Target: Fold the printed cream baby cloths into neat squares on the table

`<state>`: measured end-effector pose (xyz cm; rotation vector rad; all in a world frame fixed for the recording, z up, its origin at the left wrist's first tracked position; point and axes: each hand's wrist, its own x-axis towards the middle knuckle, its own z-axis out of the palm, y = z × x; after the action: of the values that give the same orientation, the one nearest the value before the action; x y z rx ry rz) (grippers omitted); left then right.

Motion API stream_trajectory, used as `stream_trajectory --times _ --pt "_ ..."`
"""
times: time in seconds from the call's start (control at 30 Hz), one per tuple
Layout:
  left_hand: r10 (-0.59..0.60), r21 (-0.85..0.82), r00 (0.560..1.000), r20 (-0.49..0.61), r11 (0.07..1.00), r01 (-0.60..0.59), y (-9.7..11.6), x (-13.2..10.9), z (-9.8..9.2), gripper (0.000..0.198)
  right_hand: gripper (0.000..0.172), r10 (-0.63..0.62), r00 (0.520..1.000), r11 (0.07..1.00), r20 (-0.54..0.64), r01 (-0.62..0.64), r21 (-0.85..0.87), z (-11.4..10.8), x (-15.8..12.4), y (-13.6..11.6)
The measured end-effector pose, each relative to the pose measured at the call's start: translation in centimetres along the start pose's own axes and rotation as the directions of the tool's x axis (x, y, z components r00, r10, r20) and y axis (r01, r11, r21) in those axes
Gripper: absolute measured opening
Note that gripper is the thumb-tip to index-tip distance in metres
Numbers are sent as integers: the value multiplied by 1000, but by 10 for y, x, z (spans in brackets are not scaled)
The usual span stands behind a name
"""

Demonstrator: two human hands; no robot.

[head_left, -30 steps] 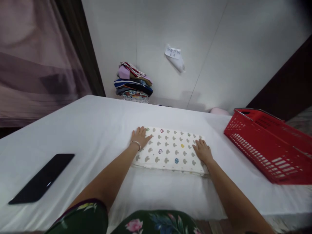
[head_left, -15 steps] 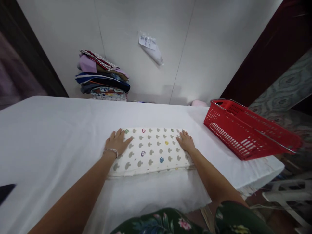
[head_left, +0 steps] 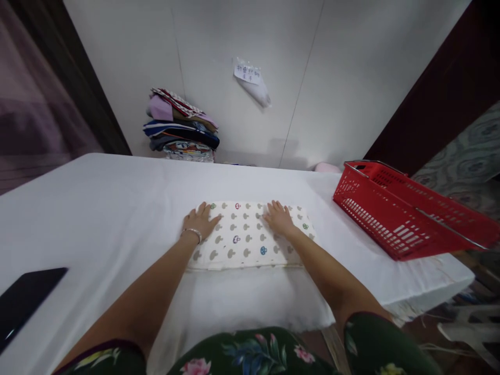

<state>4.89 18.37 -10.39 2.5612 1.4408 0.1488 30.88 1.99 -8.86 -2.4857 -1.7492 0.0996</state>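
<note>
A folded white cloth [head_left: 246, 239] printed with mushrooms, mostly grey with a few coloured ones, lies flat in a wide strip on the table in front of me. My left hand [head_left: 201, 221] rests on its left end, fingers spread, with a light bracelet at the wrist. On the cloth's upper right part lies my right hand [head_left: 279, 219], flat with the fingers apart. Neither hand grips the fabric.
A red plastic basket [head_left: 406, 216] with metal handles stands on the right of the white-covered table [head_left: 128, 192]. Folded clothes [head_left: 183, 127] are stacked by the back wall. A dark flat device [head_left: 27, 297] lies at the left. A white plastic stool [head_left: 469, 328] is low on the right.
My right hand has slid left across the cloth, away from its right end. My left hand stays on the left end. The view has shifted left, showing more of the dark device.
</note>
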Motion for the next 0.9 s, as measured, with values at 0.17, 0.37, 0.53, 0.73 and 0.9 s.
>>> stream_trajectory --times 0.17,0.37,0.53,0.73,0.9 --pt "15 -2 1000 -11 1000 -15 -4 2 3 77 66 -133 990 989 50 130 68 12 27 -38" --pt "9 -16 1000 8 1000 -8 -5 2 4 78 64 -116 990 991 82 110 80 22 34 -36" --pt "4 -42 1000 22 999 -3 0 -2 -3 76 59 -67 993 995 94 60 75 16 17 -41" --pt "-77 -255 997 -23 964 68 -8 0 -6 72 56 -8 993 999 122 3 38 11 -57 -11" --pt "-90 -324 994 58 940 104 -26 -13 -9 70 53 165 986 985 19 -164 -45 12 -134 42"
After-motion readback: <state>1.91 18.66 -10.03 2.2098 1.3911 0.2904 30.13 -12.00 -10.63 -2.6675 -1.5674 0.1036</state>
